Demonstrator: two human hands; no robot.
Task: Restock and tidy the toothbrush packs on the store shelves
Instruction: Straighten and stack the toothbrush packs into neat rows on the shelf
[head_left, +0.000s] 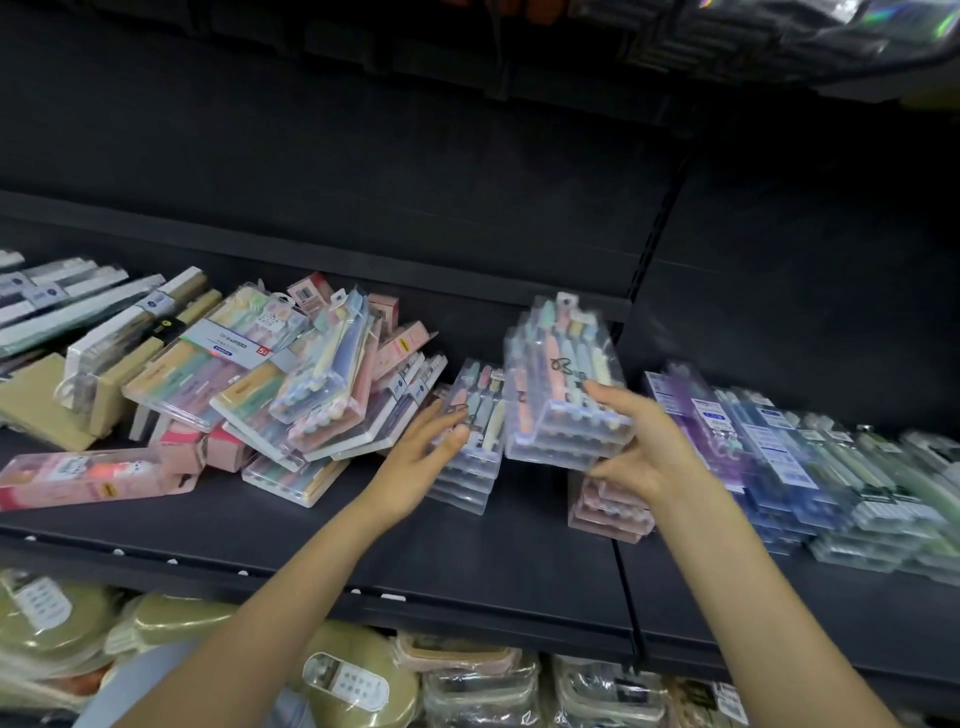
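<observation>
1. The lifted bundle of clear toothbrush packs (563, 384) is raised above the dark shelf (519, 561), just right of centre. Its long axis runs away from the person, hanger tabs towards the back wall, near end tipped down towards the hands.
2. The right hand (641, 447) holds that bundle from its right and underside, thumb on the top face and fingers curled beneath. It is plainly the nearer hand, and the only one carrying.
3. Directly left, touching or nearly touching the bundle, a low stack of matching packs (470, 457) lies flat on the shelf, its long axis parallel to the bundle's.
4. The left hand (421, 457) rests on the left edge of that stack, fingers straight and loosely spread, steadying and not gripping.
5. Judgement: the bundle must travel a short way left and down to land squarely on the stack; the axes already agree, so little turning seems needed.
6. Below the bundle sit pink packs (608, 512); further right a tidy row of blue and green packs (810, 467).
7. Well left lies a jumbled heap of pastel packs (291, 379), still to be tidied.
</observation>
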